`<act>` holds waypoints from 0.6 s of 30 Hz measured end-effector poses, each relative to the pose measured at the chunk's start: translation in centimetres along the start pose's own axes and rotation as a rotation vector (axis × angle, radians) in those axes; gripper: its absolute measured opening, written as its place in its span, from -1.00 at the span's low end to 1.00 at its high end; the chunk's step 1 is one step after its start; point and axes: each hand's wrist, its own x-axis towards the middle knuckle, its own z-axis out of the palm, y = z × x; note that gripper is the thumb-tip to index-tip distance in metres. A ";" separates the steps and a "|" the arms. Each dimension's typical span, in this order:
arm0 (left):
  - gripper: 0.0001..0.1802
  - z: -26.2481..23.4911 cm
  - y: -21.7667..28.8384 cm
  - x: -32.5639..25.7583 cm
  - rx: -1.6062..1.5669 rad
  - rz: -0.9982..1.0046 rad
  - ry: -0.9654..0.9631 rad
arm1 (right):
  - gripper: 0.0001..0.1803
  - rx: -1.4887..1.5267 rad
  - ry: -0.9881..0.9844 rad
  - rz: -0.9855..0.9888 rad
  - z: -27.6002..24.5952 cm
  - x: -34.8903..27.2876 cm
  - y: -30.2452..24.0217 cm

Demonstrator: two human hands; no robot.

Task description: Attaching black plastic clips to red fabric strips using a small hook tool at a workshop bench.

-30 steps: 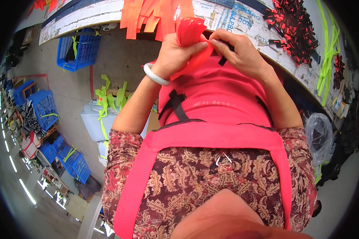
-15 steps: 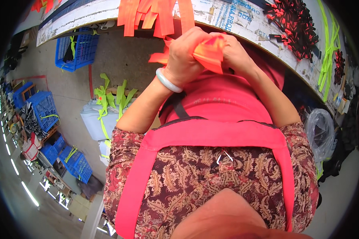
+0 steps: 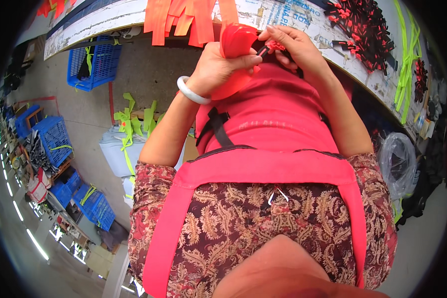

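Note:
Against the red apron (image 3: pixel 268 109), my left hand (image 3: pixel 213 69) is closed around a folded bundle of orange-red fabric strips (image 3: pixel 237 40), its thumb pressed toward the right. Part of the bundle hangs below the palm. Just right of it, my right hand (image 3: pixel 305 52) pinches a few small black-and-red pieces (image 3: pixel 274 46) that look like short loops or tabs. Their dark ends reach toward my left thumb; whether they touch the bundle is hard to tell. More orange strips (image 3: pixel 184 20) drape over the table edge beyond my left hand.
The worn white table (image 3: pixel 263 12) runs across the far side. On its right lie a heap of small black-and-red pieces (image 3: pixel 362 37) and long yellow-green strips (image 3: pixel 406 64). Blue crates (image 3: pixel 94 62) stand at left, near a grey-blue stack (image 3: pixel 115 151) with yellow-green strips.
My hands have moved apart, the left one slightly left and down. The orange bundle has turned upright in my left hand. Small black-and-red pieces now show in my right fingers.

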 end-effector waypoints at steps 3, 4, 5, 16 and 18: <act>-0.87 0.1 0.5 -0.2 0.009 0.036 0.015 | -0.55 0.072 -0.073 0.067 -1.1 -0.1 1.1; -0.88 0.2 0.7 -0.2 0.022 0.049 0.017 | -0.54 0.119 -0.095 0.101 -1.2 -0.2 1.4; -0.88 0.1 0.7 -0.2 0.021 0.049 0.014 | -0.55 0.189 -0.118 0.155 -1.3 -0.5 1.5; -0.84 0.8 0.2 -0.2 0.099 0.058 0.019 | -0.68 0.410 -0.053 -0.046 -0.7 -1.1 0.3; -0.82 0.5 0.4 -0.2 0.093 0.076 0.022 | -0.71 0.392 -0.056 -0.055 -0.6 -1.4 -0.2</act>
